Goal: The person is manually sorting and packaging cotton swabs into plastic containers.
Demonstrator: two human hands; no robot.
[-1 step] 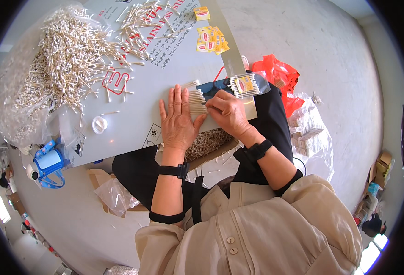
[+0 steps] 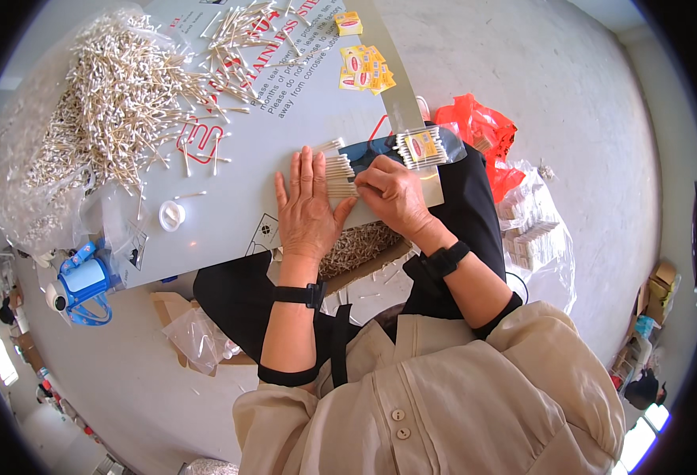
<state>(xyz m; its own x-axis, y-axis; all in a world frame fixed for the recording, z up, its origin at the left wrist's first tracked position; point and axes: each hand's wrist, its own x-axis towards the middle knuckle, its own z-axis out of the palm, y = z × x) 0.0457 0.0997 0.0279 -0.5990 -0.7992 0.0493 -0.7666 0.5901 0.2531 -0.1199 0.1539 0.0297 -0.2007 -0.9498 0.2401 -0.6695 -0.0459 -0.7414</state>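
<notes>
My left hand (image 2: 309,206) lies flat on the grey sheet-covered table, fingers stretched out along the left ends of a row of cotton swabs (image 2: 338,174). Its thumb points toward the row's near end. Curled at the right ends of the same swabs, my right hand (image 2: 393,192) has its fingertips pressed together; whatever is between them is hidden. Just beyond that hand, a flat pack of cotton swabs (image 2: 421,148) with a yellow label rests on a dark strip (image 2: 368,152) at the table's right edge.
A clear bag (image 2: 32,182) spills a large heap of cotton swabs (image 2: 123,95) at left. Yellow cards (image 2: 366,70) lie at the far edge. A small white round container (image 2: 172,215) and a blue bottle (image 2: 85,279) stand nearer. Below the table edge is a box of swabs (image 2: 360,249).
</notes>
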